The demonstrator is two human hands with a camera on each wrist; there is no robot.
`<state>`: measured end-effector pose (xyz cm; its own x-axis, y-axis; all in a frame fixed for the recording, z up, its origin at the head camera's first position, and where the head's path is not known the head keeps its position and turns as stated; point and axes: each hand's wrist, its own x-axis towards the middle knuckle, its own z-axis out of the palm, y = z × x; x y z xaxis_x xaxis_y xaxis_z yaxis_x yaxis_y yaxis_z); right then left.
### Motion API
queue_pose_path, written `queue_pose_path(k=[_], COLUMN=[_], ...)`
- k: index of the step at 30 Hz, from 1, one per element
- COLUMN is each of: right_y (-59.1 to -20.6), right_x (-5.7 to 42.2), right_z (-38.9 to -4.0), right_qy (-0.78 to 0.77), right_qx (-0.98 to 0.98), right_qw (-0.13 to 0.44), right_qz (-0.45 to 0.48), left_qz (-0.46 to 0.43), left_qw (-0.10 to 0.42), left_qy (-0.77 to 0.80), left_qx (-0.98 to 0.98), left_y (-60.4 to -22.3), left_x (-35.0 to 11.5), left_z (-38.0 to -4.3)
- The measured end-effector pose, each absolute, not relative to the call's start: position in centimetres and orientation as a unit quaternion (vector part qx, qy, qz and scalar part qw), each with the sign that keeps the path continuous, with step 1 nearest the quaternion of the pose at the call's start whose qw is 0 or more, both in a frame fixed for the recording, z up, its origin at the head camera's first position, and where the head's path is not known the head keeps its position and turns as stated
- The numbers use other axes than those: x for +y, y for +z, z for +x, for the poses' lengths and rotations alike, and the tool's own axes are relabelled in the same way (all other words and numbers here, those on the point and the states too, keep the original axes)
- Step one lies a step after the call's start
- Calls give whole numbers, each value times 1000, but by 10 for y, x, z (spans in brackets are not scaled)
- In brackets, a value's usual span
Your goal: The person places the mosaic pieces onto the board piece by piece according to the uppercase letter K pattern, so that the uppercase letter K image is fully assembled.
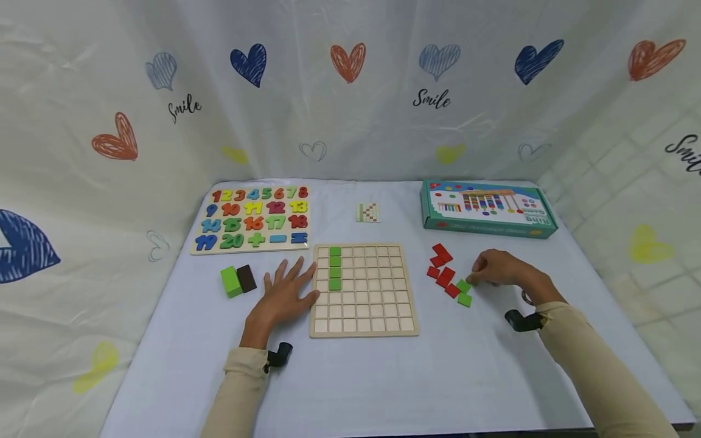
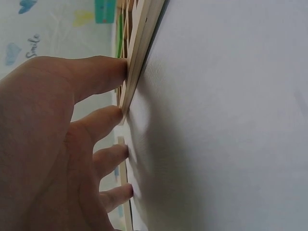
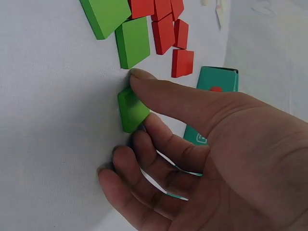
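A square wooden grid board point(image 1: 378, 296) lies in the middle of the table, with several green tiles point(image 1: 334, 272) in a line down its second column from the left. My left hand point(image 1: 283, 296) rests with fingers spread at the board's left side, thumb and index fingertip touching its edge in the left wrist view. On the right, my right hand point(image 1: 499, 267) pinches a green tile point(image 3: 134, 111) between thumb and fingers, close to the tabletop. Beside it lie two loose green tiles point(image 3: 134, 43) and a cluster of red tiles point(image 1: 446, 277).
A number puzzle board point(image 1: 265, 231) stands at the back left, with a green block point(image 1: 230, 281) and a dark block point(image 1: 246, 278) in front of it. A small pattern card point(image 1: 367, 212) lies behind the grid board. A teal box point(image 1: 489, 208) sits at the back right.
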<state>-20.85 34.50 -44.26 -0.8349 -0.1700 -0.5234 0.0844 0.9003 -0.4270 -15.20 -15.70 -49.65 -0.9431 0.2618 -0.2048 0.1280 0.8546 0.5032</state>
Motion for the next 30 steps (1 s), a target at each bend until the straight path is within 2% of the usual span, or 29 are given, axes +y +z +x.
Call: queue_pose_path(k=[12,24,30], right_y=[-443,-448,-438], right_x=[342,349,323], right_z=[-203,-202,-204], right_qy=[-224,-287,-321], right_qx=[938,926,927], right_qw=[265,236,177], right_qz=[-28,-64,-85], left_qz=[95,96,95], left_qw=[136,142,141], left_qy=[245,236,236], left_qx=[955,956,957], left_y=[-497,-498,-497], left_x=[-158,-156,-156], left_z=[-152,-153,-154])
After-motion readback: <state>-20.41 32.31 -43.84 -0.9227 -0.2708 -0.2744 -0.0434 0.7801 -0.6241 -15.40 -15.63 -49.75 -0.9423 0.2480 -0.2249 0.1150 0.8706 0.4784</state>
